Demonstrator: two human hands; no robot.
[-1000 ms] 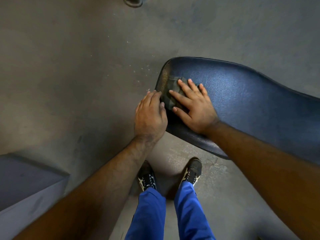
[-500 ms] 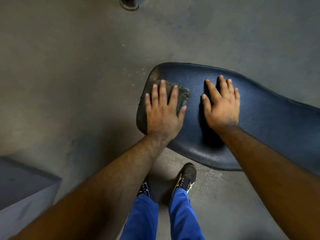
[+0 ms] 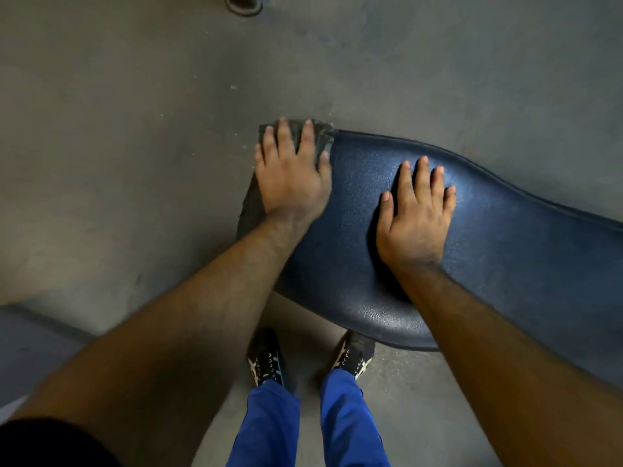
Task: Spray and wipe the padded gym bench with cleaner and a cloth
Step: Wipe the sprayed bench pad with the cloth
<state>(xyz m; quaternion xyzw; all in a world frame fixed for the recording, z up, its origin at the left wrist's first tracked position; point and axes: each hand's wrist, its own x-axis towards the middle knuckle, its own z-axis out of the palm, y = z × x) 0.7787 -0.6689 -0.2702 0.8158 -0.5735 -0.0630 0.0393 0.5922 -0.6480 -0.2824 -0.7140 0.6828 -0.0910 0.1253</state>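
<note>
The dark blue padded bench (image 3: 499,251) runs from the middle of the view to the right edge. A dark grey cloth (image 3: 322,138) lies over the bench's left end and hangs down its side. My left hand (image 3: 291,175) presses flat on the cloth at the far left corner, fingers straight and spread. My right hand (image 3: 416,214) rests flat on the bare pad further right, fingers straight. No spray bottle is in view.
Grey concrete floor (image 3: 135,146) surrounds the bench. A round dark base (image 3: 243,3) sits at the top edge. A grey block (image 3: 30,352) lies at the lower left. My two feet (image 3: 310,358) stand close below the bench's near edge.
The cloth passed from under my right hand to under my left hand. My left hand then pushed it to the bench's far left corner. My right hand moved right onto bare pad.
</note>
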